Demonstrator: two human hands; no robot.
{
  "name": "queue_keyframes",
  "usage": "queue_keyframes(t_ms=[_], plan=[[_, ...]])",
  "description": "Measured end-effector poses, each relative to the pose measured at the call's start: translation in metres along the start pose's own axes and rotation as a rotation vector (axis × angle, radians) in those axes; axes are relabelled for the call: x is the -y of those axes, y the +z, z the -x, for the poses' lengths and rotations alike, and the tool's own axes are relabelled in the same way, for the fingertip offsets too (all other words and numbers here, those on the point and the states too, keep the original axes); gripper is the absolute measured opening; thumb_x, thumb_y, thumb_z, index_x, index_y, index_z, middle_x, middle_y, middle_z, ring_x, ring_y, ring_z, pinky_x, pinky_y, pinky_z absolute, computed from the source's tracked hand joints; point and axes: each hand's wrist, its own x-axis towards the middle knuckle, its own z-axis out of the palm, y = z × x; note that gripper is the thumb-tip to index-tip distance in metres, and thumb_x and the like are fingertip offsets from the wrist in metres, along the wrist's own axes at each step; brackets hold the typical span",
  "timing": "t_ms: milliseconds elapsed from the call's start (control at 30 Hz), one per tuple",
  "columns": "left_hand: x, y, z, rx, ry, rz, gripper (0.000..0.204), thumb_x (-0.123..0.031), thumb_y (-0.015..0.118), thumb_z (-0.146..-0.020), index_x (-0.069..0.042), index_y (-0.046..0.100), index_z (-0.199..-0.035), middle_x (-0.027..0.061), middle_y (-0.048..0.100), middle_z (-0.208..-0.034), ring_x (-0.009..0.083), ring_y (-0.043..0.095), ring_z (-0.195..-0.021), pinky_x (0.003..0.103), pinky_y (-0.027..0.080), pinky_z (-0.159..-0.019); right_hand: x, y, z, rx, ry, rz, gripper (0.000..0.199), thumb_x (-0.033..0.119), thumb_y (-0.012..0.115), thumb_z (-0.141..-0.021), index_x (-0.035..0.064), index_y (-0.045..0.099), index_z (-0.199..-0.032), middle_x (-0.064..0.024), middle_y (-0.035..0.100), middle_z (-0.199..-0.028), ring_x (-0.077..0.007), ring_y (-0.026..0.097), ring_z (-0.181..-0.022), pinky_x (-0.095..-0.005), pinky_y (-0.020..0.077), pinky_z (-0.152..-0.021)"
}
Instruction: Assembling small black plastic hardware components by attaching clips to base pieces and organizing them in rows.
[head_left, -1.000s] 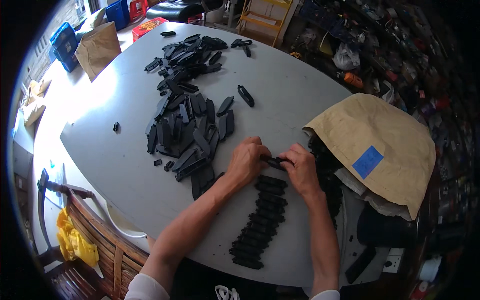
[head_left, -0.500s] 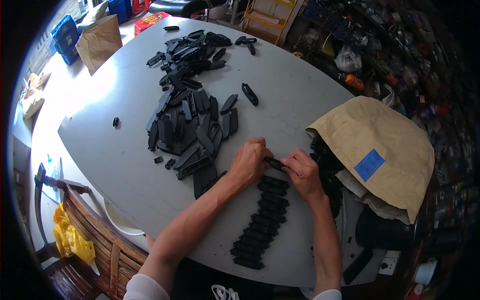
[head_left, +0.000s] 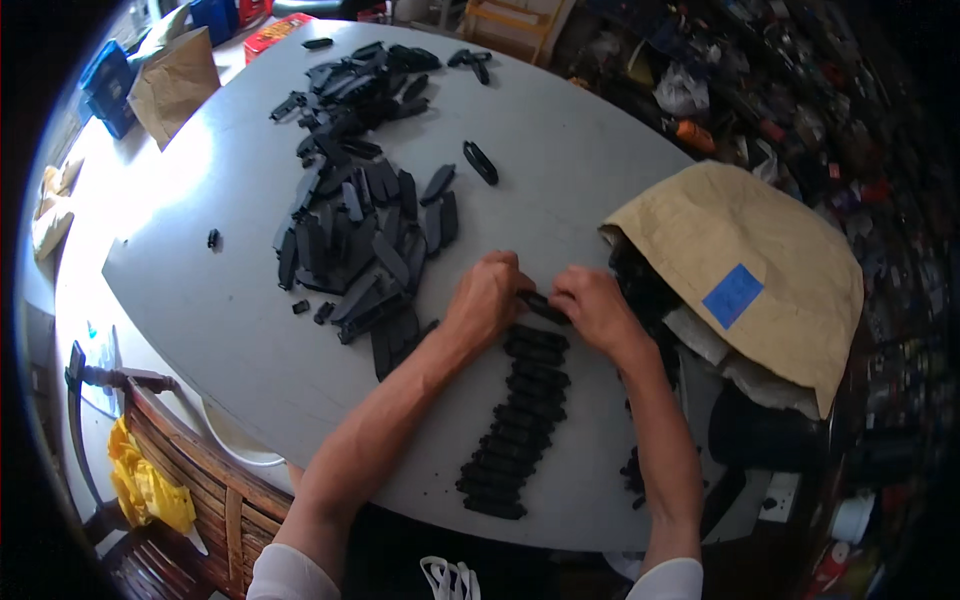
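A slim black plastic part (head_left: 545, 307) lies between my two hands, just beyond a row of similar black parts (head_left: 512, 425) laid side by side on the white table. My left hand (head_left: 487, 297) is closed on its left end, fingers curled and partly hidden. The fingers of my right hand (head_left: 597, 308) pinch the other end. Beyond my left hand spreads a loose pile of flat black plastic pieces (head_left: 348, 240), reaching toward the far edge.
At the right a brown paper sack (head_left: 760, 260) with a blue label lies open, dark pieces at its mouth. A single black part (head_left: 480, 162) sits mid-table. A wooden chair (head_left: 220, 480) with a yellow bag stands at the near left. Cluttered shelves (head_left: 800, 120) line the right.
The whole view has shifted, so the table sits higher in the picture. My right hand has turned, its knuckles now more on top. The black part remains between both hands.
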Motion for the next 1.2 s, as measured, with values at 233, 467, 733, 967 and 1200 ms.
queue_keyframes(t_ms=[233, 467, 733, 967, 1200], plan=[[0.001, -0.007, -0.004, 0.028, -0.001, 0.081, 0.031, 0.004, 0.071, -0.058, -0.002, 0.072, -0.088, 0.0138, 0.058, -0.076, 0.0310, 0.058, -0.077, 0.038, 0.047, -0.068, 0.008, 0.005, 0.003, 0.015, 0.039, 0.014, 0.006, 0.005, 0.056, -0.082, 0.0026, 0.057, -0.088, -0.0204, 0.054, -0.083, -0.0406, 0.056, -0.082, -0.0453, 0.0464, -0.069], [-0.007, -0.003, -0.003, 0.055, -0.034, 0.076, 0.027, 0.003, 0.072, -0.059, -0.002, 0.071, -0.086, 0.0141, 0.059, -0.080, 0.0337, 0.059, -0.082, 0.041, 0.047, -0.071, 0.008, 0.000, 0.022, -0.114, 0.001, 0.311, 0.009, 0.011, 0.059, -0.082, 0.0054, 0.056, -0.088, -0.0129, 0.054, -0.085, -0.0334, 0.058, -0.081, -0.0418, 0.0474, -0.067], [0.002, -0.001, -0.004, 0.024, -0.020, 0.088, 0.033, 0.004, 0.076, -0.057, 0.000, 0.071, -0.089, 0.0142, 0.057, -0.078, 0.0311, 0.059, -0.076, 0.038, 0.048, -0.069, 0.047, -0.053, 0.194, -0.073, 0.429, -0.052, 0.009, -0.003, 0.065, -0.075, -0.0030, 0.061, -0.083, -0.0126, 0.057, -0.077, -0.0248, 0.061, -0.071, -0.0324, 0.0475, -0.063], [0.004, -0.001, -0.002, 0.038, 0.010, 0.089, 0.034, 0.004, 0.077, -0.059, 0.001, 0.070, -0.092, 0.0149, 0.058, -0.080, 0.0308, 0.059, -0.075, 0.039, 0.047, -0.066, 0.049, -0.015, 0.226, -0.132, 0.506, 0.082, 0.018, -0.007, 0.066, -0.074, -0.0032, 0.061, -0.091, -0.0134, 0.058, -0.085, -0.0273, 0.063, -0.074, -0.0340, 0.0495, -0.066], [0.008, -0.002, 0.000, 0.059, -0.029, 0.086, 0.032, 0.004, 0.077, -0.061, 0.003, 0.070, -0.092, 0.0130, 0.057, -0.078, 0.0263, 0.059, -0.072, 0.037, 0.045, -0.064, 0.031, -0.042, 0.239, -0.397, 0.596, -0.003, 0.011, -0.005, 0.064, -0.075, -0.0026, 0.064, -0.087, -0.0106, 0.059, -0.077, -0.0182, 0.059, -0.067, -0.0284, 0.0451, -0.059]])
